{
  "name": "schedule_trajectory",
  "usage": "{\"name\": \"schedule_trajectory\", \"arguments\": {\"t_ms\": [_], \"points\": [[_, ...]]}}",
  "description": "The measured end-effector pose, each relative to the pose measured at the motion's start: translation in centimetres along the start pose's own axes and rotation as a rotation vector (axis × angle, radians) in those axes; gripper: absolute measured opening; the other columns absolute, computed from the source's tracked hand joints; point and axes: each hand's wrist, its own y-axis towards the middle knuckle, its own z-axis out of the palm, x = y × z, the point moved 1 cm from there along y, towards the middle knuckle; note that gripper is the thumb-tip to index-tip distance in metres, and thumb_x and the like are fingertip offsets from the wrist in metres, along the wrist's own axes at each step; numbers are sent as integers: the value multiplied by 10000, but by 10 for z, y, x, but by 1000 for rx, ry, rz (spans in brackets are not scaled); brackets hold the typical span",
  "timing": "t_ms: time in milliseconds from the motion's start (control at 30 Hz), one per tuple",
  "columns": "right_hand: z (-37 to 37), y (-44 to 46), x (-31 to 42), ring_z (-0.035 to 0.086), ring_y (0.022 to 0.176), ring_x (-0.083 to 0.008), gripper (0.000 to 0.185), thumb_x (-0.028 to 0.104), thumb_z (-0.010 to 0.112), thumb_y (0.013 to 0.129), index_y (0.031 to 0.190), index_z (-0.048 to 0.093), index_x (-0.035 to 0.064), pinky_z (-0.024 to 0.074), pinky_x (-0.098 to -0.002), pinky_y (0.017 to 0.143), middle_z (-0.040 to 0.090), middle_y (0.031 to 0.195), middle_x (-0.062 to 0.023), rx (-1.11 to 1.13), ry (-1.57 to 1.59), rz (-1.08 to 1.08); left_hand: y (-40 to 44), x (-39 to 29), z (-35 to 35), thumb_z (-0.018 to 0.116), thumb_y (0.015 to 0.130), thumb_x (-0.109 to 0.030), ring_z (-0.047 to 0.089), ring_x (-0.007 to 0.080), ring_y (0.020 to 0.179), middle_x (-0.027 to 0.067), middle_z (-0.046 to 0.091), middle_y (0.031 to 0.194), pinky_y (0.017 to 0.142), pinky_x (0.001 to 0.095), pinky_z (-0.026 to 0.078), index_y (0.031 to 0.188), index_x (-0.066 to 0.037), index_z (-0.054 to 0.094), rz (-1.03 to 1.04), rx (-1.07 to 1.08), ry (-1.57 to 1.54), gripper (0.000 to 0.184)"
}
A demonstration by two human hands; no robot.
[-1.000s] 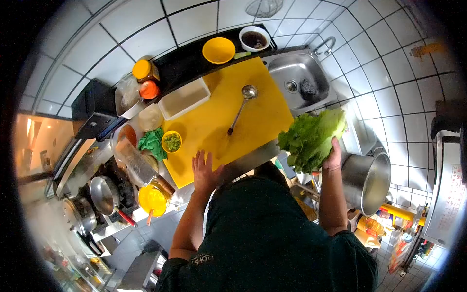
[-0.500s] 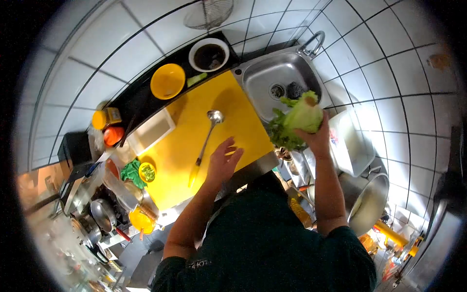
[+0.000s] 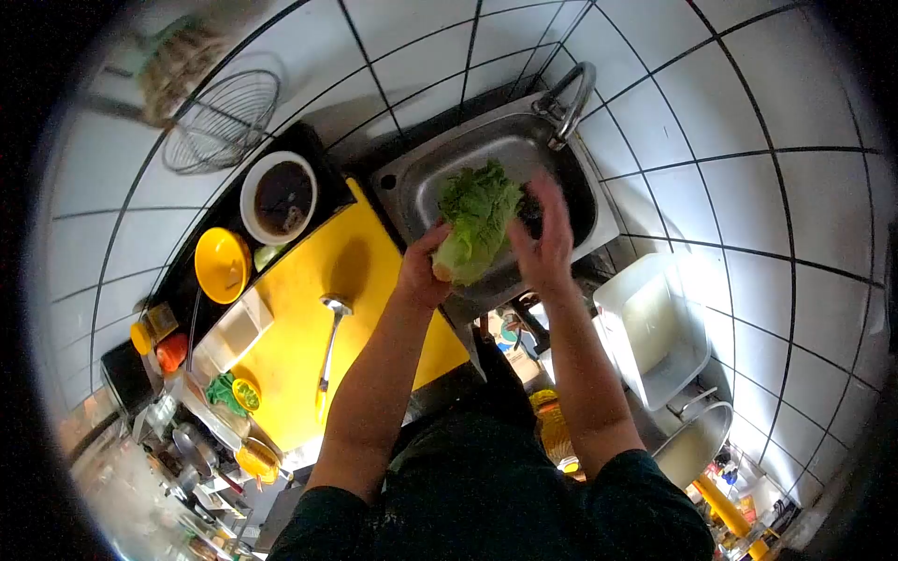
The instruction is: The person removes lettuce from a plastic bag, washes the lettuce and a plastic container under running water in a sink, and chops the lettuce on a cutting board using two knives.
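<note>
A head of lettuce (image 3: 481, 220) is over the steel sink (image 3: 426, 178), its leafy end toward the far side and its cut stem end toward me. My left hand (image 3: 427, 271) grips it near the stem from the left. On the other side my right hand (image 3: 545, 234) is beside the leaves, fingers apart and slightly smeared by motion. Whether that hand touches the lettuce is hard to make out. A curved faucet (image 3: 572, 107) rises from the sink's far right corner.
A ladle (image 3: 332, 341) lies on the yellow cutting board (image 3: 374, 280). Behind it stand a bowl of dark liquid (image 3: 283, 198) and a yellow bowl (image 3: 223, 265). A white tub (image 3: 697, 337) and a large pot (image 3: 702, 439) are at right. A wire strainer (image 3: 224, 122) hangs on the wall.
The lettuce has moved left over the sink and turned, its stem now toward me. My left hand has come off the board and taken hold of it; my right hand has let go.
</note>
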Motion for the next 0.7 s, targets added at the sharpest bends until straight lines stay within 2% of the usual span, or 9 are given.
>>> {"name": "schedule_trajectory", "arguments": {"t_ms": [133,200,267,367,400,433,567,600,700], "points": [[-17,92,-52,378,1384,-428,663,205,618,932,1468,325,-55,286,-457,1171,372,1496,-280,-190,-250,318,45,4,-13,640,909,-187,560,330,1223,153,539,1358,1026,465,477,1443,-38,379,-6,-87,78,612],[-15,133,-89,436,1349,-392,561,145,543,962,1474,360,5,339,-443,1135,432,1464,-240,-290,-250,385,60,4,3,653,895,-160,559,334,1224,157,537,1360,1031,471,475,1436,-31,387,0,-172,129,616],[-11,157,-123,449,1342,-393,524,109,507,970,1465,370,4,344,-439,1132,442,1457,-252,-167,-149,425,86,2,-11,647,892,-147,554,337,1231,160,527,1370,1034,476,474,1434,-32,390,-67,-204,134,612],[-8,158,-114,496,1283,-417,448,260,480,993,1342,515,-18,401,-469,1093,536,1362,-244,34,-235,473,106,0,-7,634,887,-117,564,341,1217,159,528,1372,1040,482,473,1413,-41,429,-93,-225,124,569],[-9,166,-117,508,1281,-393,407,236,495,997,1338,541,20,423,-455,1079,575,1337,-205,388,-577,493,115,-1,-13,607,908,-139,586,352,1180,171,572,1310,998,494,504,1372,-20,470,-100,-203,159,498],[-17,156,-100,513,1278,-388,394,222,508,993,1333,551,28,428,-451,1072,583,1329,-200,337,-430,475,126,-2,-17,581,929,-162,608,362,1144,183,615,1248,957,506,536,1331,1,510,-98,-179,187,439],[4,113,-114,516,1277,-384,382,170,540,963,1322,566,41,431,-449,1060,576,1332,-210,-175,-42,321,138,-5,7,625,897,-102,558,327,1226,134,530,1374,1035,466,474,1451,-80,400,-122,-225,344,598],[10,98,-117,496,1293,-399,411,175,522,961,1350,542,44,427,-447,1059,558,1341,-233,-279,37,462,137,-6,15,634,896,-108,552,324,1233,134,525,1378,1031,463,475,1466,-84,381,-115,-218,398,624],[37,48,-165,477,1310,-407,474,167,538,940,1402,500,67,420,-446,1071,546,1363,-226,-164,-240,445,137,-9,23,670,886,-130,551,318,1233,137,522,1377,1021,451,477,1485,-82,353,-124,-286,484,679]]}}
